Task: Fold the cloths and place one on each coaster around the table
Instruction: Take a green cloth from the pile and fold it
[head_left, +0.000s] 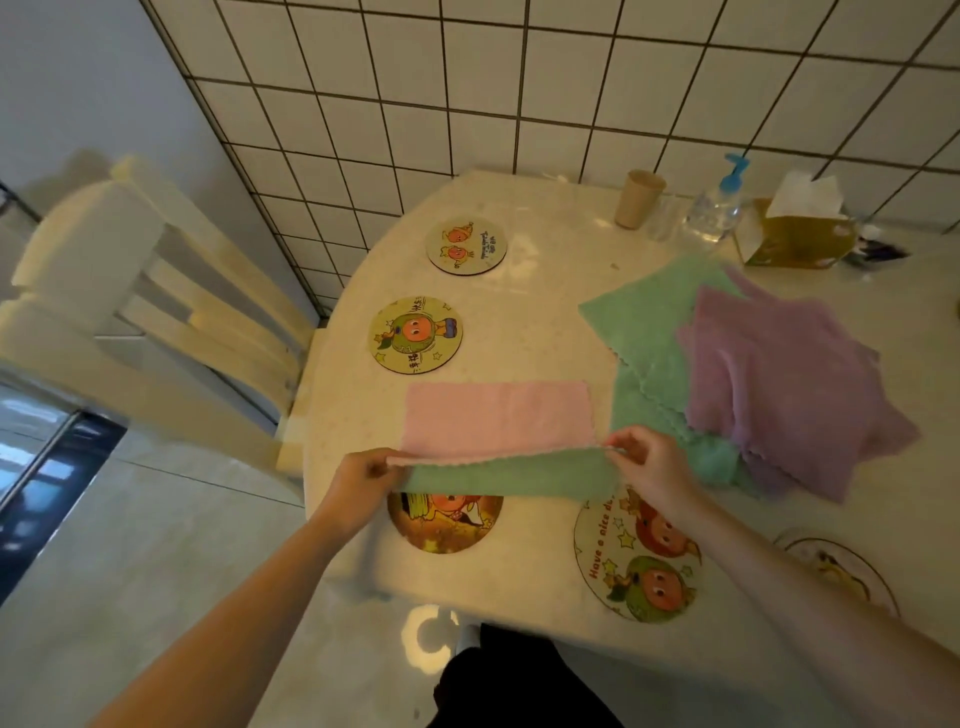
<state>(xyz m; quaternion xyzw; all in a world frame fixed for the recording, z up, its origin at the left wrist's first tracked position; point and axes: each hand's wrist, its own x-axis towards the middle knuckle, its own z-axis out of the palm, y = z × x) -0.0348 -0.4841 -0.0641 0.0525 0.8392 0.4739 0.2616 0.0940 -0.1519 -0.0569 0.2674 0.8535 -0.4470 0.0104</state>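
Note:
A pink cloth lies flat near the table's front, its near edge lifted. My left hand pinches its left corner and my right hand pinches its right corner. A green cloth lies just under that raised edge and covers the top of a round cartoon coaster. Other coasters sit at the far left, the left, in front of me and at the right edge. A pile of green cloths and purple cloths rests on the right.
A cream chair stands at the table's left side. At the back by the tiled wall are a paper cup, a clear pump bottle and a tissue box. The round table's edge curves close to my left hand.

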